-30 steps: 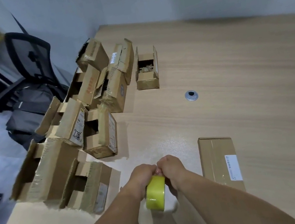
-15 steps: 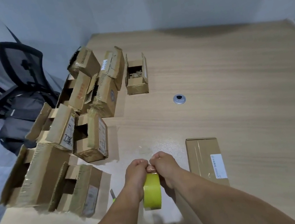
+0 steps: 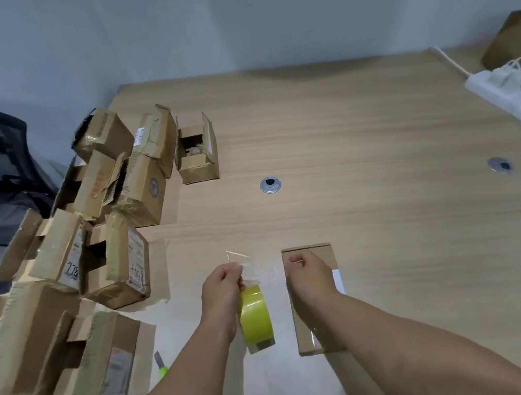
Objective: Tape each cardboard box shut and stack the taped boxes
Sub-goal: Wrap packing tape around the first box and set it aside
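**Fingers (image 3: 232,273) clasped on yellow roll of clear tape (image 3: 255,316)**

The roll is gripped on edge by the left hand (image 3: 221,291), just left of a flat, closed brown cardboard box (image 3: 305,328) on the wooden table (image 3: 393,208). The right hand (image 3: 307,274) is held curled over that box; whether tape is pinched cannot be told. Open cardboard boxes (image 3: 114,265) are piled at left.

Soft even light, faint shadows, wide-angle bending, edges slightly blurred.
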`<state>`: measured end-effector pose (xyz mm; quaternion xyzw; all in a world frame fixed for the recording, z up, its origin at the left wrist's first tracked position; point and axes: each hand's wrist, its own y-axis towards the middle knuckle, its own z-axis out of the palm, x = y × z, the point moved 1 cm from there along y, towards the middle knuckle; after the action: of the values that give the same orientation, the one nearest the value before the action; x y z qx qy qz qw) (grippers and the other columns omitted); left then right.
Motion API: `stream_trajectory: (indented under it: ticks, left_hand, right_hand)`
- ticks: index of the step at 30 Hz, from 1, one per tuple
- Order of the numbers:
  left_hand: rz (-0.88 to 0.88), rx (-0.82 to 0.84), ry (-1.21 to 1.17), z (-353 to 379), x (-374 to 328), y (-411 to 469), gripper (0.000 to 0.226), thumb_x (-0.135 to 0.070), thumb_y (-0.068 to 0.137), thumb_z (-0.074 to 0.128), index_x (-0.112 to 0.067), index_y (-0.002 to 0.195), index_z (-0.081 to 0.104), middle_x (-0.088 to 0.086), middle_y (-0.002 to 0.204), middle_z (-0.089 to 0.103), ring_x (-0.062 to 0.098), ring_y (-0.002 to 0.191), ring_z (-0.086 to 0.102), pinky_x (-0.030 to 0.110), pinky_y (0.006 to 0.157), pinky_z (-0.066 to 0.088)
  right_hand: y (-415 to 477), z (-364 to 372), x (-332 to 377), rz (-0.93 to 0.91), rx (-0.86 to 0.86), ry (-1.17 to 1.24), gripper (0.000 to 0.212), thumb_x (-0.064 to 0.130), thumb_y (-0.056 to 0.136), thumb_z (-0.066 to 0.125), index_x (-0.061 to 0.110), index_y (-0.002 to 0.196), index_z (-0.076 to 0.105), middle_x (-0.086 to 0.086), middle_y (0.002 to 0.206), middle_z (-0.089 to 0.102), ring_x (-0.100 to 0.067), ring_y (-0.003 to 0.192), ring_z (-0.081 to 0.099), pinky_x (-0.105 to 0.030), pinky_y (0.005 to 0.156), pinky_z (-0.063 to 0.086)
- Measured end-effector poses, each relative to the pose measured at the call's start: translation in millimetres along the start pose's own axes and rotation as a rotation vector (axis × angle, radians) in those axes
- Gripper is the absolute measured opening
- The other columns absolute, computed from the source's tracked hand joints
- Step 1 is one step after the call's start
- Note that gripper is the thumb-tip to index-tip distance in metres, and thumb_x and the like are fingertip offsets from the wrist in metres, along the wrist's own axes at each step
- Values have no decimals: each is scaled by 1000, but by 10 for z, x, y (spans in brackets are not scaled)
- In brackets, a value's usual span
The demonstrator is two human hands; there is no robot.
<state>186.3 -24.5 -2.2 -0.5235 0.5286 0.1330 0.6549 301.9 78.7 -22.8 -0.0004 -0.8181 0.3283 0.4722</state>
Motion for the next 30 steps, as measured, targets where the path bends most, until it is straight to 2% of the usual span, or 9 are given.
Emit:
stream_trajectory:
  ticks: [3,6,10,13,16,20,22,26,30]
  left_hand:
    - [16,41,23,78,-57,3,33,-21,97,63,-12,67,54,3,64,46,19,63,43,31,64,38]
    - [18,62,22,161,-85,-4,37,-25,97,64,-13,63,51,3,62,45,17,60,41,31,62,36]
    - [8,67,22,269,-113,32,41,-25,94,67,-15,58,50,1,58,44,16,56,39,30,61,35]
    - [-6,65,18,316,-134,89,42,-26,93,69,-15,57,49,1,57,44,16,54,39,30,60,35]
    - [-17,63,9,369,-149,145,42,-26,92,70,-15,58,49,2,57,44,16,54,39,30,60,36]
    - [-27,65,7,467,-170,188,42,-25,92,70,-15,57,49,1,56,44,14,52,39,29,58,36]
    - [-17,68,21,525,-187,196,42,-25,92,70,-15,58,48,0,55,44,14,52,38,28,56,36]
    - [11,82,44,628,-267,152,41,-26,91,71,-15,57,50,0,57,45,13,53,38,26,55,36]
    - [82,91,53,658,-458,63,41,-26,91,71,-15,58,49,-1,57,42,12,52,35,25,53,33]
  right_hand:
    - [239,-281,-141,7,-84,-269,32,14,97,51,15,128,58,-10,133,52,-28,108,56,-29,86,44]
    - [403,-416,-209,61,-80,-409,42,18,98,50,17,141,47,-13,140,39,-35,122,49,-36,101,44]
    - [573,-475,-149,12,-65,-524,59,18,100,48,27,155,29,-12,144,29,-34,125,36,-39,107,38]
    - [704,-474,-111,-6,39,-578,70,27,100,55,39,158,17,-8,149,21,-33,128,30,-39,108,34]
    - [789,-462,-123,8,106,-652,58,33,101,56,36,153,31,-8,153,18,-34,134,25,-40,110,35]
    - [787,-486,-199,-41,94,-606,42,32,99,60,31,139,48,-6,146,26,-31,131,27,-38,105,39]
    - [766,-521,-187,-71,101,-554,37,30,98,62,27,134,52,-7,140,35,-30,126,31,-34,98,39]
    - [664,-631,-28,-185,99,-376,25,22,95,68,21,117,55,-7,123,50,-20,99,47,-25,78,33]
    - [512,-770,192,-314,85,-228,26,17,91,70,24,112,56,1,119,48,-14,103,50,-21,77,33]
